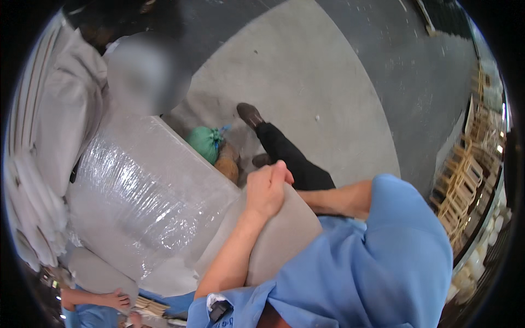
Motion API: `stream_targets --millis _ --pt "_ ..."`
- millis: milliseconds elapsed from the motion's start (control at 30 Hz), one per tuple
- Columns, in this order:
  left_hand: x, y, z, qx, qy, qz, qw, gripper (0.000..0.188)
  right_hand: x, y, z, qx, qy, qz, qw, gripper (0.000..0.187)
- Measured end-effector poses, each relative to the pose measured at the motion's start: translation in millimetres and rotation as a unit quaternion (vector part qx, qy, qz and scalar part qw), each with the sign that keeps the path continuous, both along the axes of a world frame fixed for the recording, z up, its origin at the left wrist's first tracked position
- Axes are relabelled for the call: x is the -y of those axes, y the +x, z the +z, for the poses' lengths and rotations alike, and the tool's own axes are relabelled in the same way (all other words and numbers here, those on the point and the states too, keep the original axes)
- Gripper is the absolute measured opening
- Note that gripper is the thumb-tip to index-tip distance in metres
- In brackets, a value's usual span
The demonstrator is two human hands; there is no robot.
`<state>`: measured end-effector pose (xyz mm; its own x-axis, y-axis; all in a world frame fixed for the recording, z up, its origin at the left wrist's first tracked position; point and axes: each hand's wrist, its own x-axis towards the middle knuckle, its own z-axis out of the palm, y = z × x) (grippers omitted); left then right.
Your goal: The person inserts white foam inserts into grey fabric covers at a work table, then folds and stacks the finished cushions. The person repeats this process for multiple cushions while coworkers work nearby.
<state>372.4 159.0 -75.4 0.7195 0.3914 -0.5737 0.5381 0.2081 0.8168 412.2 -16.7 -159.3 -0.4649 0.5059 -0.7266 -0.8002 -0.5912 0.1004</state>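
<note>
A pale grey upholstered piece (290, 232) with a rounded edge, perhaps a sofa arm, lies between my two forearms. My left hand (267, 188) rests at its far end with the fingers curled closed; what they grip is hidden. From the right, my other forearm passes behind the grey edge. My right hand (283, 170) meets the left one there, mostly covered, with only a reddish bit of finger or thumb showing. To the left stretches a broad grey surface (158, 191), partly covered with shiny clear film.
A green tied sack (203, 143) and a brown bundle (227, 163) lie on the concrete floor. Stacked wooden frames (465, 183) line the right. A person with a blurred head (145, 74) is at upper left. Another person's hand (116, 299) touches grey upholstery at lower left.
</note>
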Motion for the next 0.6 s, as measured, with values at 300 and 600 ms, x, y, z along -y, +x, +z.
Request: stream_targets --millis 300,600 --pt "-1 -12 2 -0.025 -0.010 0.156 0.987 0.057 -35 108 94 0.415 0.152 -0.189 0.877 0.052" --pt "-3 -17 -6 0.158 0.061 0.270 0.948 0.057 -68 65 97 0.411 0.369 -0.170 0.816 0.059"
